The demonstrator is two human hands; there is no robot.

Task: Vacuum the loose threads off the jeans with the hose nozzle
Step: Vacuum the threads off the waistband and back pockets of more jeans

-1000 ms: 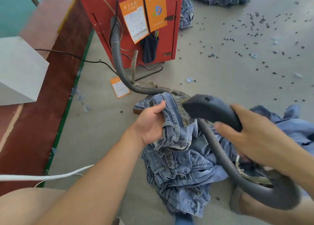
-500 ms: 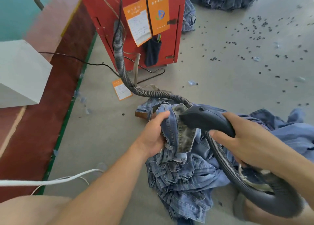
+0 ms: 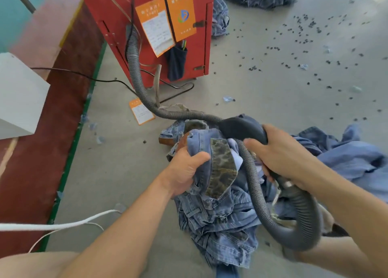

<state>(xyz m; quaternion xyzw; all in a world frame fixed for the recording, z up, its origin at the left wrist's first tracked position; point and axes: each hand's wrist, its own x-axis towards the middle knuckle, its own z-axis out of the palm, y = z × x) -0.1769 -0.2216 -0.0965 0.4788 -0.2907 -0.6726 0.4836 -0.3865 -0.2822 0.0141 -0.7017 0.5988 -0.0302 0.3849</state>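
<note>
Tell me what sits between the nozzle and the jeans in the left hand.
Nothing visible. The nozzle, held in the right hand, sits right at the top of the jeans gripped by the left hand; only the nozzle's own hose runs alongside.

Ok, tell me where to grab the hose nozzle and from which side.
Take the hose nozzle by its curved rear handle, coming from the right, as the right hand does now. The bulbous front must stay free to meet the jeans, which the left hand holds on the other side.
</note>
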